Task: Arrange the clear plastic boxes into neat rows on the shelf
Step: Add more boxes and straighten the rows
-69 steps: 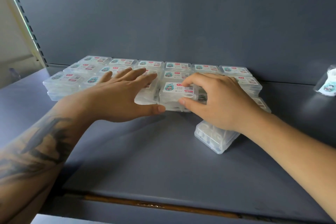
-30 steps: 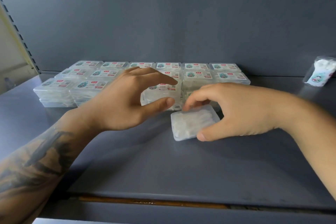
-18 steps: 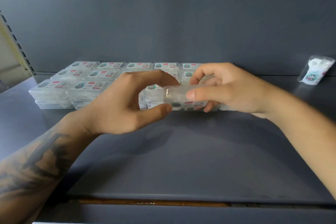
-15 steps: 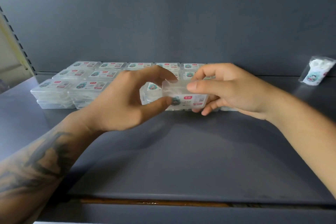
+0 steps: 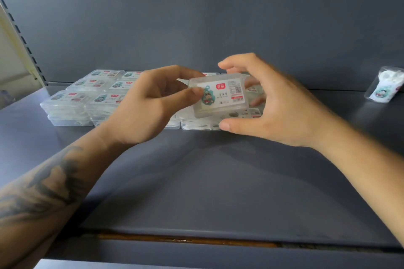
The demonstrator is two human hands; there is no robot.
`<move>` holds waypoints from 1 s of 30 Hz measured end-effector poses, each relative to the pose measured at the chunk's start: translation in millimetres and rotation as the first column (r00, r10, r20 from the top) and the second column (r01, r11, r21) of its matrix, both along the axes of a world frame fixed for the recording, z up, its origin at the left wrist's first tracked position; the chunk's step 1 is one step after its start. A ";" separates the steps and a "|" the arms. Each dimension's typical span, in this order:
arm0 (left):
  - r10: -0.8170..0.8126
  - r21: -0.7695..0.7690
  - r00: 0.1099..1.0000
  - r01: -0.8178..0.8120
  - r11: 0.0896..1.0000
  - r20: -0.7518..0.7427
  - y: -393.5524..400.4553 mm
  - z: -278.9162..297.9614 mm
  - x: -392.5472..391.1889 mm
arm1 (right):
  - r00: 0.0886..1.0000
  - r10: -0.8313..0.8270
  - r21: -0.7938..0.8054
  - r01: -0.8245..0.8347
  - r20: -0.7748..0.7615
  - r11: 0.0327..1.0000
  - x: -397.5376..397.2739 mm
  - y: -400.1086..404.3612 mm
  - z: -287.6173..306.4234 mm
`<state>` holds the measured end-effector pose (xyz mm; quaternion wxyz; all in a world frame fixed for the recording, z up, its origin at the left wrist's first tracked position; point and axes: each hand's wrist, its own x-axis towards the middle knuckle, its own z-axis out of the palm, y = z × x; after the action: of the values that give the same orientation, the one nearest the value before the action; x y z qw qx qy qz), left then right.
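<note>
- Clear plastic box (image 5: 218, 96), label toward me, sits in the air between my two hands, above the shelf (image 5: 196, 181).
- My left hand (image 5: 142, 107) pinches its left end, thumb on the label face, fingers curled behind.
- My right hand (image 5: 273, 107) cups the right end, fingers curved around the far side, thumb below; whether it grips, I cannot tell.
- Rows of boxes (image 5: 87, 102) lie just behind my fingers.

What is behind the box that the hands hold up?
Behind the held box stand the rows of boxes on the shelf. The box, the left hand and the right hand cover the middle ones, so those rows cannot be judged.
</note>
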<state>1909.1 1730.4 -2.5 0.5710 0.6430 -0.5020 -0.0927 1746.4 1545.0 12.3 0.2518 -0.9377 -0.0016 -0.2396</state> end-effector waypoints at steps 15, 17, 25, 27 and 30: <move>0.121 0.077 0.963 -0.143 0.987 0.240 -2.0 -7.3 -2.0 | 0.989 -0.055 -0.325 0.097 0.134 0.941 -12.9 -6.9 17.7; 0.175 0.093 0.934 -0.214 0.973 0.313 -2.3 -7.8 0.7 | 0.992 -0.117 -0.287 0.123 0.038 0.950 -15.3 -14.7 21.1; -0.016 0.453 0.691 -0.456 0.766 0.723 -3.0 -17.4 5.3 | 0.949 -0.283 -0.349 0.220 -0.139 0.911 -1.5 -35.0 7.5; -0.024 0.462 0.678 -0.474 0.749 0.734 -4.0 -18.5 4.1 | 0.946 -0.291 -0.345 0.229 -0.140 0.910 2.9 -35.5 3.0; -0.032 0.460 0.657 -0.491 0.740 0.753 -4.9 -17.5 2.1 | 0.947 -0.296 -0.338 0.239 -0.128 0.910 6.2 -35.5 -0.2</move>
<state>1911.2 1725.4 -20.0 0.0844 0.8396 -0.5301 0.0828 1752.6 1509.6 12.2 0.0610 -0.9746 0.1109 -0.1848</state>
